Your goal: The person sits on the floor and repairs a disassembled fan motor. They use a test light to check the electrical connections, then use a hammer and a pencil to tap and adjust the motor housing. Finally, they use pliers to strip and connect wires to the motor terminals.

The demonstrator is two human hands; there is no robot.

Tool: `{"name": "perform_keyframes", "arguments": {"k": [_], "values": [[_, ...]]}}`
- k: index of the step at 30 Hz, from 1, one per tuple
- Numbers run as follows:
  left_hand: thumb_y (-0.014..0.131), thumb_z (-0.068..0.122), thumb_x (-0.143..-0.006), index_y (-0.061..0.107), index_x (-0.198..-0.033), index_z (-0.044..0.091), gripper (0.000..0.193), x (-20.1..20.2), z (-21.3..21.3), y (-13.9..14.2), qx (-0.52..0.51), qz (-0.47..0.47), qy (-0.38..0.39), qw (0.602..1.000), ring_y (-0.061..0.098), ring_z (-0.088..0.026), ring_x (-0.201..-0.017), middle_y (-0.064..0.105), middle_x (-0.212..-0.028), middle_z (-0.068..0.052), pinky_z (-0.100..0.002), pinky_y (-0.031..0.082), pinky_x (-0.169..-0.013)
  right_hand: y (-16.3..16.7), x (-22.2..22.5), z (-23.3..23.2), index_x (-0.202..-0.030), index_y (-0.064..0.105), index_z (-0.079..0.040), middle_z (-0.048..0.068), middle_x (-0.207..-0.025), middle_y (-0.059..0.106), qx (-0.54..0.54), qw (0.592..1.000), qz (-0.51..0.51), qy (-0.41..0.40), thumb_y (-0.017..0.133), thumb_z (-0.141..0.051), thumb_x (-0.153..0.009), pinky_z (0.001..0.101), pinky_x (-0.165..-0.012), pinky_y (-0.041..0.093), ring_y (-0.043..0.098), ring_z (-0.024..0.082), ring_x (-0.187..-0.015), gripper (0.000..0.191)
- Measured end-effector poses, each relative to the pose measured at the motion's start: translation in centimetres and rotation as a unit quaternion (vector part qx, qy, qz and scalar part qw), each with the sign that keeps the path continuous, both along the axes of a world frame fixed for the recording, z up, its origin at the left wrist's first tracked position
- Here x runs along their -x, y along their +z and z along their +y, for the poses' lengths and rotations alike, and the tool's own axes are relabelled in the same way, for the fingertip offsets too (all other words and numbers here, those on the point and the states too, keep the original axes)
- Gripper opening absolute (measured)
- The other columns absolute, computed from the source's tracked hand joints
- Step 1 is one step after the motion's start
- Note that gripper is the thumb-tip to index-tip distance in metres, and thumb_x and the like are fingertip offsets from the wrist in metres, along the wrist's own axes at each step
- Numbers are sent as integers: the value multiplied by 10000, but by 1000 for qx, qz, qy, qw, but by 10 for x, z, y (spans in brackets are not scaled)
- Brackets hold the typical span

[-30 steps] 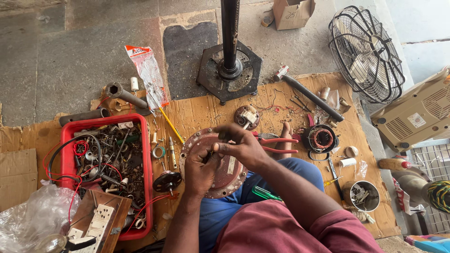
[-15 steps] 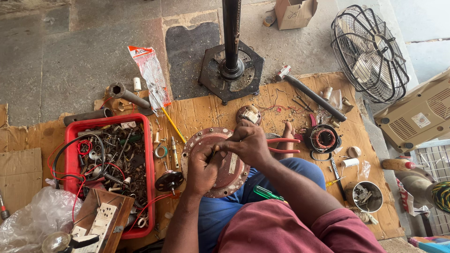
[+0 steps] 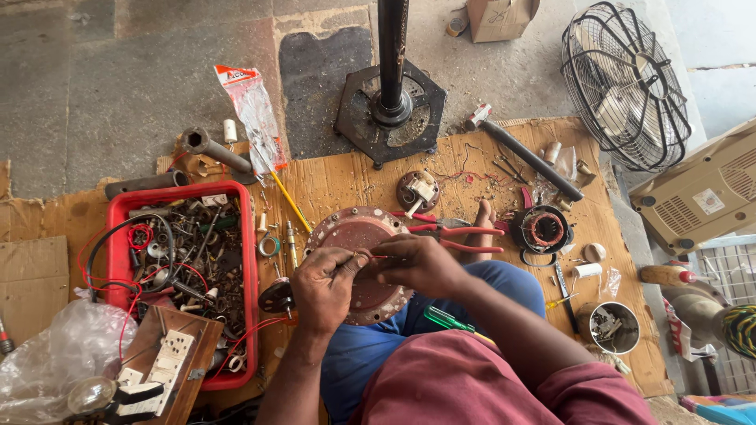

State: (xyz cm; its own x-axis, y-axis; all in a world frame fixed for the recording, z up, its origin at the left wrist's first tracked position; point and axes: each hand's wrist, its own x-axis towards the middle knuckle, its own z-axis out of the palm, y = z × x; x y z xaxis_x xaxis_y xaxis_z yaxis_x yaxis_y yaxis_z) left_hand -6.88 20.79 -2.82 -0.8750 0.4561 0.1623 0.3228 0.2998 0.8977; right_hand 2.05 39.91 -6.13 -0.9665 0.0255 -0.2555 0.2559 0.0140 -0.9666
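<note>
A round reddish-brown metal motor cover [image 3: 354, 236] rests on my lap over the cardboard. My left hand [image 3: 324, 285] lies on the cover's left part, fingers pinched on a thin red wire [image 3: 379, 256]. My right hand [image 3: 417, 264] pinches the same wire from the right side, just above the cover. Red-handled pliers [image 3: 461, 232] lie right behind my right hand. A small round part with a white switch piece [image 3: 417, 191] sits further back on the cardboard.
A red tray [image 3: 118, 212] of screws, wires and parts stands at left, a wooden switch board [image 3: 169, 358] below it. A fan stand base [image 3: 390, 102] is behind, a fan guard [image 3: 626, 83] at right. A copper-wound stator [image 3: 543, 230], hammer [image 3: 520, 157], tin cup [image 3: 614, 327] and green screwdriver [image 3: 445, 319] lie around.
Both hands have shifted down and left on the motor cover and now pull a thin red wire between them. The view has tilted slightly.
</note>
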Motion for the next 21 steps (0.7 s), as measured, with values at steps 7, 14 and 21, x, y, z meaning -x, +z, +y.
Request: {"name": "perform_keyframes", "arguments": {"k": [7,14,21], "values": [[826,70,-810,793,-854,52,58,-4,5,8,4,9,-19,1000,764,-186,-821,789,-890,-69,-307,595,-766,-20,-2,-13,-1110,770,1,47,-1034,803,-68,993,51,-86,753,-58,-890,288,-765,614,740,151,-901,228],[785,26,-926,783,-994,21,68,-8,6,-30,-186,-145,32,971,733,-143,-898,783,-966,-81,-280,602,-833,-19,19,-22,-1063,714,36,78,-895,745,148,960,-40,-234,719,-61,-961,282,-705,630,724,143,-774,141],[769,29,-954,760,-1006,2,59,-17,2,-50,-262,-180,43,947,711,-114,-898,771,-963,-81,-260,588,-845,-8,32,-34,-1082,705,19,71,-869,745,175,941,-51,-285,752,-45,-912,262,-631,613,705,120,-711,188]]}}
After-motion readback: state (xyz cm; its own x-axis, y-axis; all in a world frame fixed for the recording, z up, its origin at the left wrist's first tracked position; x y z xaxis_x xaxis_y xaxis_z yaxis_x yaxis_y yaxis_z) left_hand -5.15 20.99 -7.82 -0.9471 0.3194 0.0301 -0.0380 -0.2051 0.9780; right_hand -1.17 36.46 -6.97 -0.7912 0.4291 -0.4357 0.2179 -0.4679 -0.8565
